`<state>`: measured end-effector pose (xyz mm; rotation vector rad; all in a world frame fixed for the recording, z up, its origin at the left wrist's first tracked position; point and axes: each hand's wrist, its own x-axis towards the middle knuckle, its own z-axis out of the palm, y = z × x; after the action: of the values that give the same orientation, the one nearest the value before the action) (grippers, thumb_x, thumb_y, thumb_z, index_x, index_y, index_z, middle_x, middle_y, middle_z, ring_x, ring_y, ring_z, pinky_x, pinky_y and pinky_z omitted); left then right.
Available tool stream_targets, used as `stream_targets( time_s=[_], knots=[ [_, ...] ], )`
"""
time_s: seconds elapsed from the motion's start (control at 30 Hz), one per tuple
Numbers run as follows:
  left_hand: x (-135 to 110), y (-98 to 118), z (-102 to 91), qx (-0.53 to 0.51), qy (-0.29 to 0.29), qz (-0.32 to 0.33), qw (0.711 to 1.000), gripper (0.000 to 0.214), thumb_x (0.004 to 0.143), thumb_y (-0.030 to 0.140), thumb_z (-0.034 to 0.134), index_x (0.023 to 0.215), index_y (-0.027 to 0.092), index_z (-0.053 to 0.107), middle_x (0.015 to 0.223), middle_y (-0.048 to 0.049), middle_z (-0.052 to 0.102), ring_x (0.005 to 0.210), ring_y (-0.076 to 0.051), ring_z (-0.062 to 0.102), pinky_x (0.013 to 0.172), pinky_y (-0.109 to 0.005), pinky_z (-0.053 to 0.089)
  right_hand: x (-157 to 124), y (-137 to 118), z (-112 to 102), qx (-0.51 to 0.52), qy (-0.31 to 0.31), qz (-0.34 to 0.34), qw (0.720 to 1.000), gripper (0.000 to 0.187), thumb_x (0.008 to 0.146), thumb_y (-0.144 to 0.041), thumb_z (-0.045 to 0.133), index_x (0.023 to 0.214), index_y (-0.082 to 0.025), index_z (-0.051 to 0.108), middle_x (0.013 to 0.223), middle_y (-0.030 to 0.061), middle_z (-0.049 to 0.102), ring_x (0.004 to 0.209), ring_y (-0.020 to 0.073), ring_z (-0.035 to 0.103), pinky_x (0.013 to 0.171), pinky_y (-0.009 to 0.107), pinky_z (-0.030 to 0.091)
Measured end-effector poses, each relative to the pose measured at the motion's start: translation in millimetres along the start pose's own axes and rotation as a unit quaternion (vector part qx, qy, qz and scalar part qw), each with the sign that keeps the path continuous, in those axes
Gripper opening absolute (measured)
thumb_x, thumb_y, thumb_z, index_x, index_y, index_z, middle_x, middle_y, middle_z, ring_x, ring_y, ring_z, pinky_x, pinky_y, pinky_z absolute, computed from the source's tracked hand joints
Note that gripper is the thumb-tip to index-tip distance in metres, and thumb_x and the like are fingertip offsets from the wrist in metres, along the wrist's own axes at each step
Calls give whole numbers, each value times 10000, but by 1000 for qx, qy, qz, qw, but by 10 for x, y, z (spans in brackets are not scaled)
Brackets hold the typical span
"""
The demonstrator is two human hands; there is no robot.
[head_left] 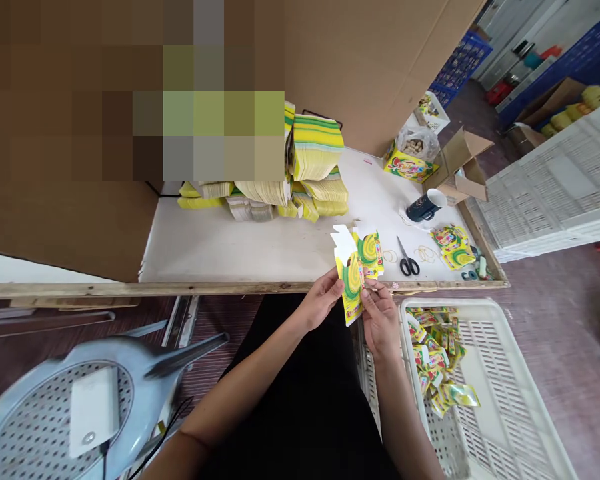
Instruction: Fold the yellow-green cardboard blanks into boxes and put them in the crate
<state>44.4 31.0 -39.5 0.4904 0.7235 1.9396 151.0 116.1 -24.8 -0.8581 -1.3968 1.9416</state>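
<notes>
Between my two hands is a small yellow and green printed carton [351, 285], with its white end flaps spread out at the top. My left hand [324, 298] pinches the carton's left edge. At its right edge, the fingers of my right hand [379, 313] are closed on it. Another printed carton [369, 251] lies right behind it at the table's front edge. Stacks of flat yellow and green cartons [319, 147] stand further back. To the right of my hands lie black-handled scissors [409, 264] and some rubber bands [425, 254].
A dark mug [427, 205], a pile of printed cartons [453, 246] and an open cardboard box [459, 165] stand on the table's right. Below is a white basket [497, 353] holding several folded cartons. A grey plastic chair [135, 353] carries a white power bank [95, 410].
</notes>
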Motion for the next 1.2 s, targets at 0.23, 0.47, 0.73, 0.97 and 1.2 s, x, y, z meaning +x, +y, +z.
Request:
stream_targets(
  time_s=[0.23, 0.47, 0.73, 0.97, 1.2],
  knots=[
    [-9, 26, -10, 14, 23, -7, 1000, 595, 716, 494, 793, 1188, 157, 660, 1157, -136, 713, 1116, -285, 651, 978, -394, 501, -56, -21, -5, -82, 9, -37, 996, 290, 785, -393, 754, 997, -213, 672, 1058, 64, 717, 1014, 208, 664, 951, 392, 528],
    [8, -59, 8, 59, 118, 5, 991, 534, 727, 544, 753, 1043, 126, 651, 923, -87, 739, 897, -246, 698, 803, -363, 556, -90, 5, -32, -160, 12, -44, 986, 315, 793, -467, 738, 903, -183, 658, 873, 54, 701, 803, 196, 656, 792, 361, 557],
    [-106, -7, 96, 209, 135, 63, 967, 650, 831, 410, 694, 1336, 235, 324, 929, -23, 674, 823, -162, 668, 744, -268, 517, -37, -25, -118, -244, 29, -125, 961, 323, 832, -440, 710, 1017, -192, 613, 899, 50, 663, 712, 148, 601, 670, 281, 519],
    [-168, 177, 127, 199, -8, -15, 980, 689, 893, 416, 607, 1470, 269, 261, 1128, -90, 667, 968, -205, 670, 848, -320, 531, -40, -278, -221, -193, -91, -102, 972, 550, 859, -406, 689, 1365, -294, 505, 1134, 65, 667, 918, 199, 657, 778, 318, 543],
    [-206, 215, 63, 167, -68, -43, 983, 639, 901, 381, 608, 1456, 259, 315, 1175, -103, 671, 1025, -211, 665, 901, -331, 521, -77, -371, -339, -229, -108, -100, 962, 374, 918, -406, 616, 1268, -273, 597, 875, 21, 636, 647, 130, 550, 535, 231, 464]
  ],
)
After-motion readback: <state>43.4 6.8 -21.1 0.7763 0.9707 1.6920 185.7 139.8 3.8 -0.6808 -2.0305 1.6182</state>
